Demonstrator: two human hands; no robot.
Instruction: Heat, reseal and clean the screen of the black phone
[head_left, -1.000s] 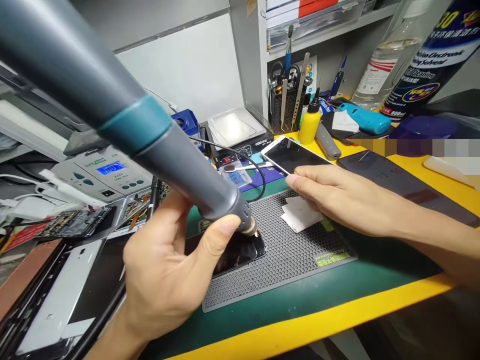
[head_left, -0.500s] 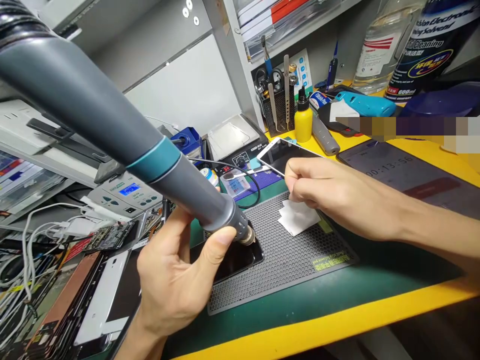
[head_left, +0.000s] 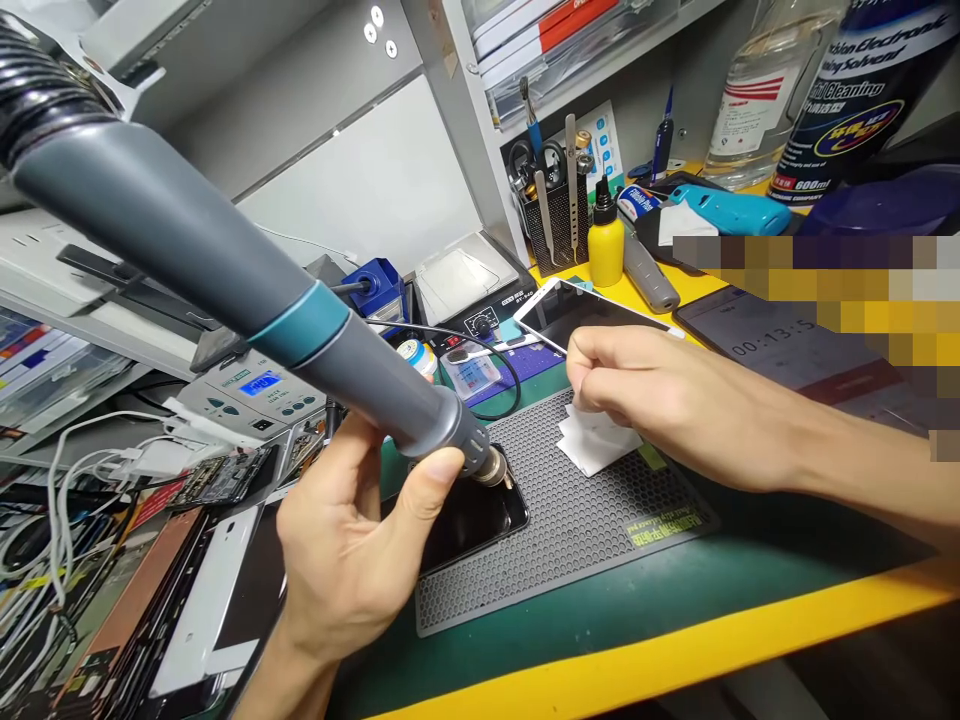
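My left hand (head_left: 360,545) is wrapped around the lower end of a grey hot air gun (head_left: 187,225) with a teal ring, its thumb along the near side. The gun slants down from the upper left. Its metal nozzle (head_left: 491,468) is just over the edge of a black phone (head_left: 480,520), which lies on a grey honeycomb mat (head_left: 517,560). My right hand (head_left: 637,395) is closed in a pinch at a folded white wipe (head_left: 600,445), above the mat's far right part. The fingertips themselves are hidden behind the hand.
A white-framed phone (head_left: 559,310) lies beyond my right hand. Behind it stand a yellow bottle (head_left: 606,250) and a black mesh tool holder (head_left: 551,230). Phone parts (head_left: 142,590) and white cables (head_left: 56,500) crowd the left. A phone (head_left: 780,340) showing a timer lies at right.
The gun's nozzle has shifted slightly, and its upper body sits a little lower and further right in the picture. Both hands stay almost where they were.
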